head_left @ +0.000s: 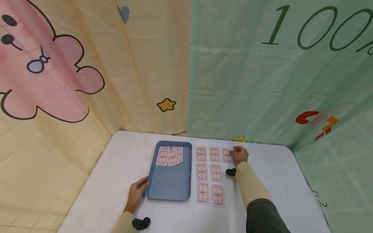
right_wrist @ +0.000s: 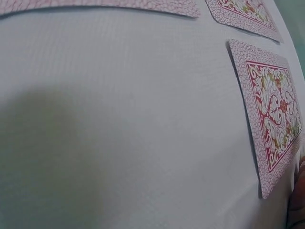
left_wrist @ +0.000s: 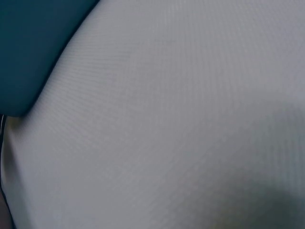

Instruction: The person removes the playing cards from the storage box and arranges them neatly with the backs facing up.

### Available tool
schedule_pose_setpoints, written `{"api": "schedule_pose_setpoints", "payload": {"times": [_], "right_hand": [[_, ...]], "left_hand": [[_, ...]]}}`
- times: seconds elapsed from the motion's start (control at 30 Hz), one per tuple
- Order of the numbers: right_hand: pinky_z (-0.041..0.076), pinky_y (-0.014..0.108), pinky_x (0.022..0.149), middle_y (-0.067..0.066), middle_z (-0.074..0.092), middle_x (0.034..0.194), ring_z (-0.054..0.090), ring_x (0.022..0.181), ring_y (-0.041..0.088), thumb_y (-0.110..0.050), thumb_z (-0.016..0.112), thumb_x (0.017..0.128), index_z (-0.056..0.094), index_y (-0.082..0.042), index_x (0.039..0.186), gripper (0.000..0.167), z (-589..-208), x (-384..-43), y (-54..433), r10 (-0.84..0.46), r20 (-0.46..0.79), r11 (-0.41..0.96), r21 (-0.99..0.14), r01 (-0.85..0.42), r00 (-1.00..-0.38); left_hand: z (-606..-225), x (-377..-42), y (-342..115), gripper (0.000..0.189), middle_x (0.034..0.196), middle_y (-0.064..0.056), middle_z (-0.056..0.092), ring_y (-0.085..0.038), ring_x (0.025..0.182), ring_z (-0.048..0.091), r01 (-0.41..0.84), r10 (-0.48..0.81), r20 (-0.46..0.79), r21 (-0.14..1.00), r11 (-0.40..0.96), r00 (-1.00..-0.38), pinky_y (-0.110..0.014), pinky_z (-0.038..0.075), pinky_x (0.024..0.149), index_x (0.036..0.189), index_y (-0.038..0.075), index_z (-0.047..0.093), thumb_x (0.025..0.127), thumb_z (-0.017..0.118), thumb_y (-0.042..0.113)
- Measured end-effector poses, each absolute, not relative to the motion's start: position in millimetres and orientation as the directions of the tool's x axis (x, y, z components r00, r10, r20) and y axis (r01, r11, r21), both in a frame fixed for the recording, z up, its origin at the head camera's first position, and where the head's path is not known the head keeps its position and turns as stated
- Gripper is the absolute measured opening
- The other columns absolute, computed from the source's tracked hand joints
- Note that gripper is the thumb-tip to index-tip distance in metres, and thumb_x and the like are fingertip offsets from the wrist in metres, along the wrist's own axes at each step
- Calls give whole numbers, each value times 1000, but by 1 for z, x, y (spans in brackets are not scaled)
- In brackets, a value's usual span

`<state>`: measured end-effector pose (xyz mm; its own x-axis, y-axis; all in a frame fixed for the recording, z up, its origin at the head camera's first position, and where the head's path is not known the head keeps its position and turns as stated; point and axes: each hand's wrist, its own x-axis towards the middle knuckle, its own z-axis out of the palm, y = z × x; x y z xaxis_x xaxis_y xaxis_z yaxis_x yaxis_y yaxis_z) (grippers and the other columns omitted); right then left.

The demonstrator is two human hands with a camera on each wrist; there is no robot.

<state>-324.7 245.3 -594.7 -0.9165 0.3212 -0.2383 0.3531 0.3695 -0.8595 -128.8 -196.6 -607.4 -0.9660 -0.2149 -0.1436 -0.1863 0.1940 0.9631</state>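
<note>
At the far right end of the top row, my right hand [head_left: 240,155] pinches the right edge of a face-down playing card [head_left: 227,156] that lies on or just at the tablecloth. In the right wrist view this card [right_wrist: 276,112] shows its pink border and red ornate back, with a bit of the fingers [right_wrist: 298,200] at the edge. My left hand [head_left: 136,194] holds the left rim of a blue-grey tray [head_left: 169,184], thumb and fingers at its lower side. Overlapping playing cards [head_left: 173,157] lie in the tray's upper part. The left wrist view shows the tray's corner [left_wrist: 38,52].
Several face-down cards [head_left: 203,192] stand in rows right of the tray, two in each lower row. A black strap piece [head_left: 231,172] is at the right wrist, another [head_left: 141,223] at the left. Printed curtains [head_left: 233,97] hang behind the white table [head_left: 271,181].
</note>
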Motion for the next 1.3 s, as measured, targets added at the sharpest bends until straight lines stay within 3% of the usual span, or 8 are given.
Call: {"api": "schedule_pose_setpoints", "payload": {"times": [0.17,0.33,0.8,1.1,1.3], "right_hand": [[44,43,94,16,57,117,52,104,30,-15,64,93,59,-3,123,32,-594,-317,242,340,-262,319,-871,373,-903],[46,42,89,19,58,113,53,101,30,-11,64,92,61,0,120,31,-587,-308,225,312,-181,333,-898,286,-933],[48,40,80,19,61,109,54,96,30,-8,72,86,64,3,117,33,-566,-285,161,118,-4,304,-952,40,-993],[50,39,81,17,63,106,57,96,27,-8,75,83,67,0,114,33,-560,-280,116,24,18,313,-950,-10,-1000],[50,38,79,22,63,108,57,95,29,-3,75,81,66,3,115,35,-552,-279,84,-42,41,290,-956,-51,-998]], "left_hand": [[-606,-129,-197,38,131,-27,55,-35,121,51,-182,-205,-142,964,191,-968,-12,41,86,131,-11,52,98,54,7],[-605,-129,-198,39,132,-27,54,-33,122,51,-176,-197,-139,967,183,-970,-11,41,86,132,-12,51,98,54,6],[-605,-129,-198,39,134,-27,52,-35,125,49,-189,-201,-154,967,172,-967,-9,39,86,132,-12,51,97,54,5],[-607,-131,-199,39,132,-28,53,-36,124,48,-179,-199,-147,971,157,-969,-10,40,85,131,-12,51,97,54,5],[-608,-131,-199,38,132,-29,54,-35,124,49,-173,-200,-141,973,150,-970,-9,40,85,130,-13,52,96,55,3]]}}
